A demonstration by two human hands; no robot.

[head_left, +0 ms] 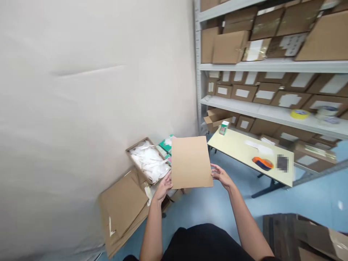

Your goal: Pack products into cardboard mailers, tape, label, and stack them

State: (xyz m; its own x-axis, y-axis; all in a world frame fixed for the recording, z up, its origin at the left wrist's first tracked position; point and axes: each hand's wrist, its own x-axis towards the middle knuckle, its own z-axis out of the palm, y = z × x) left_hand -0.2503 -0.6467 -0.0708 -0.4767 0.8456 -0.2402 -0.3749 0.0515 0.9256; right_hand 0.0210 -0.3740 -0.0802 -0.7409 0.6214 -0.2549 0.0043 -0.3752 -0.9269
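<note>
A flat, plain brown piece of cardboard is held up in front of me, over the blue floor. My left hand is closed on its lower left edge, and my right hand grips its right edge near the lower corner. Whether it is a single sheet or a folded-flat box I cannot tell. Just behind its left side are an open carton full of white wrapping material and some green-and-white small boxes, partly hidden by the cardboard.
Larger flattened cardboard leans at the lower left. To the right stands a narrow table with a small green box and an orange-and-blue tape dispenser. Shelves of cartons rise behind it. A dark carton sits lower right.
</note>
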